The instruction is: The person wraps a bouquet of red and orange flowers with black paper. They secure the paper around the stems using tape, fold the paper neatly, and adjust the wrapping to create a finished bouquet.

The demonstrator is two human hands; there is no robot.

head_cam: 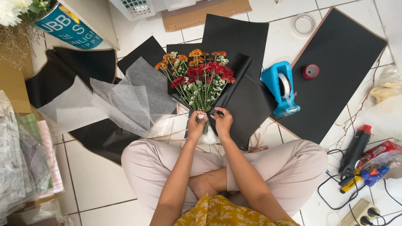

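On the tiled floor, just ahead of crossed legs: bouquet (200, 79) of red and orange flowers with small white sprigs, stems pointing toward the person, lying on black wrapping paper (245, 100). Left hand (196, 125) closed round the gathered stems at the base, grip narrow and holding them. Right hand (223, 122) just beside it, fingers pinching the edge of the black paper against the stems. Translucent white tissue sheets (121, 100) fan out to the left of the flowers, over more black sheets. Right of the bouquet: blue tape dispenser (279, 88), resting partly on a large black board (339, 62); small red tape roll (310, 71) on that board. Farther right, near the knee: glue gun (355, 151) with cords, and a power strip (362, 213).
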